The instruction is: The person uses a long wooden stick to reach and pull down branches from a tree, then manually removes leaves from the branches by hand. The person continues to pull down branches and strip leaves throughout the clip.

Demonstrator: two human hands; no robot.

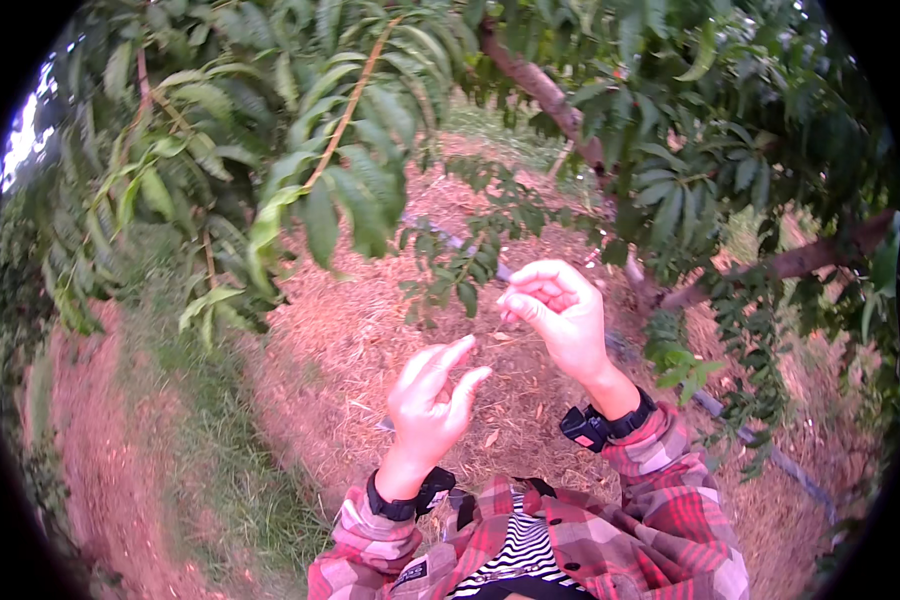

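Note:
My left hand [429, 401] is held over the straw-strewn ground, with a gap between thumb and fingertips and nothing visible in it. Higher and to the right, my right hand [559, 315] has its fingers curled and the thumb tip against them. Nothing shows clearly in that pinch; something very thin there could not be made out. The hands are apart from each other. Just beyond the right fingertips, a small leafy shoot [461, 262] appears in the view. Black devices on straps circle both wrists, including a wrist device [589, 429] on the right.
Leafy branches [345, 112] of a fruit tree, likely peach, hang ahead at left. A thick bough [544, 90] and a lower limb [802, 259] cross at right. A grey hose or pipe [787, 465] runs along the ground. Grass [225, 442] grows at left.

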